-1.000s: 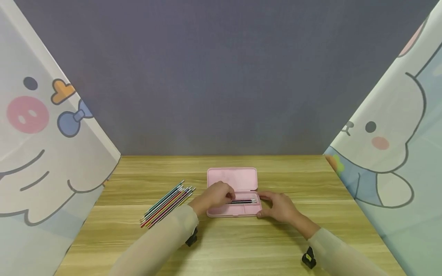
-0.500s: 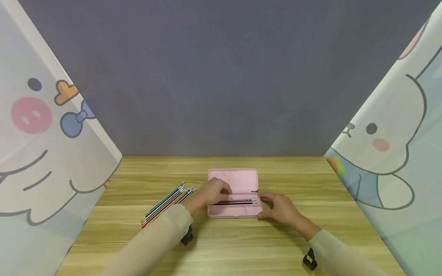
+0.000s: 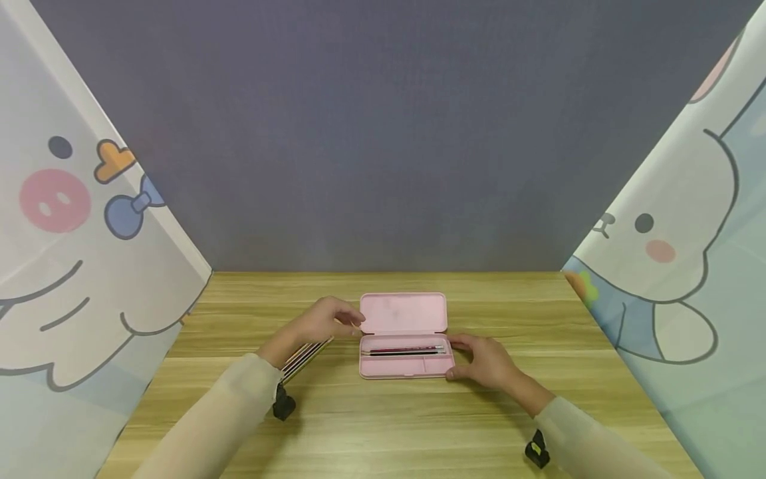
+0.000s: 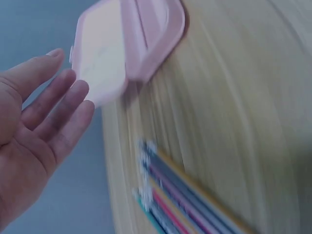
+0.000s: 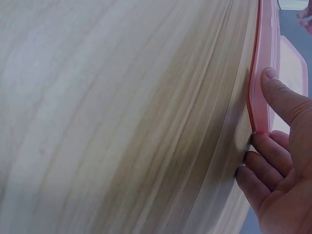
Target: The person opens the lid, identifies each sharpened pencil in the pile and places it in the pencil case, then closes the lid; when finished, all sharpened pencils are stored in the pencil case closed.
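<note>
A pink pencil case (image 3: 383,367) lies with its lid (image 3: 403,313) folded back. In its long compartment lie a dark red pencil (image 3: 407,349) and a black pencil (image 3: 403,353). My left hand (image 3: 328,318) is raised left of the case, fingers loosely extended; its palm shows bare in the left wrist view. Below it a bundle of coloured pencils (image 3: 305,356) lies slantwise on the table, partly covered by my wrist and sleeve. My right hand (image 3: 487,362) holds the right end of the case, thumb at the front corner, fingers along the end and back corner.
The wood-grain table (image 3: 407,426) runs back to a grey upright panel (image 3: 383,146). Fabric walls with cartoon animals flank it, a pig (image 3: 56,199) on the left and a rabbit (image 3: 670,233) on the right. The case's small front-right compartment (image 3: 439,365) shows its pink floor.
My left hand has left the pencil case, with a dark red pencil now beside the black one, and moved left over the coloured pencils. My right hand has stayed at the case's right end.
</note>
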`<control>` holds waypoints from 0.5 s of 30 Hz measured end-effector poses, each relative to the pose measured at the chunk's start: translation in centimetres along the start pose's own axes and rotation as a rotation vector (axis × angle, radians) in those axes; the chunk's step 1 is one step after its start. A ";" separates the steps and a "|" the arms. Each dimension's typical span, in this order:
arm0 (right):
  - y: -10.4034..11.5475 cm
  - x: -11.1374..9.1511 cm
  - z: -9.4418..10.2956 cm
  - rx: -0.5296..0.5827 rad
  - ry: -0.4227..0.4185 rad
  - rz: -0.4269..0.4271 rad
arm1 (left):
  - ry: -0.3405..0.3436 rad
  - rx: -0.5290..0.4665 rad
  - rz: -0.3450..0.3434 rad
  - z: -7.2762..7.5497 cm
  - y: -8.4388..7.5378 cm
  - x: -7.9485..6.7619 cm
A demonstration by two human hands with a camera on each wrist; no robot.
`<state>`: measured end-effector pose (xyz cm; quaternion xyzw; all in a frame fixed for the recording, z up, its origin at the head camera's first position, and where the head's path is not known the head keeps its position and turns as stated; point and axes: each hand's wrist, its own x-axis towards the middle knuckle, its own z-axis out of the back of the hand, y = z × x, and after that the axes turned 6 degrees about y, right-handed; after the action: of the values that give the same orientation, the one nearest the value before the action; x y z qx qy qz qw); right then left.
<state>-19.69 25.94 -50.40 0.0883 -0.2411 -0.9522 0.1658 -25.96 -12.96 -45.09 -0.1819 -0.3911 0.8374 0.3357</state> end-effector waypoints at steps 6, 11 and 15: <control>0.1 0.1 0.0 0.003 -0.002 0.001 | -0.052 -0.080 0.072 2.2 3.0 -3.4; 0.0 0.2 -0.1 0.007 -0.001 0.002 | -0.115 -0.102 0.121 3.2 6.4 -6.1; -0.1 0.1 -0.2 0.009 0.001 -0.002 | -0.162 -0.076 0.149 3.6 8.6 -7.7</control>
<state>-19.81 25.88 -50.59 0.0899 -0.2449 -0.9512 0.1646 -26.12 -24.34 -49.15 -0.1545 -0.4339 0.8565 0.2327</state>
